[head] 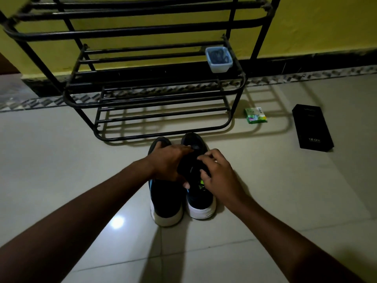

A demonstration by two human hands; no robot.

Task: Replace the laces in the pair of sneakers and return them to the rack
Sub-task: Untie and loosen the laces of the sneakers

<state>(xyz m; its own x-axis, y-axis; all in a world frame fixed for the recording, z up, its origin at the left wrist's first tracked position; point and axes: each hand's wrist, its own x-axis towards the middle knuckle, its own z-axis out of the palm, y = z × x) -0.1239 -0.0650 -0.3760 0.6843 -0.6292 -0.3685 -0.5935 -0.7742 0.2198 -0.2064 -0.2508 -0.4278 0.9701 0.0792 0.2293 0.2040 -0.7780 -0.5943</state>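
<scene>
- The right sneaker (pixel 201 201) stands on the floor tiles (pixel 265 201) just in front of the rack (pixel 155 94), toe toward it and white heel toward me.
- The left sneaker (pixel 166 203) sits just beside it, pointing the same way, with its heel a little nearer to me.
- My left hand (pixel 169 160) reaches across the left sneaker. Its fingers are curved over the top of the right sneaker's upper and the thumb is tucked below, so it grips that dark middle part.
- My right hand (pixel 218 174) is on the lacing area of the same sneaker, fingers bent with the tips down on the dark upper. It is too dim for me to tell whether it pinches a lace.
- A clear plastic tub (pixel 219 59) holding something dark and coiled rests on a rack shelf, at the right end.
- A small green packet (pixel 256 115) lies on the tiles right of the rack, and a black box (pixel 312 127) lies farther right.
</scene>
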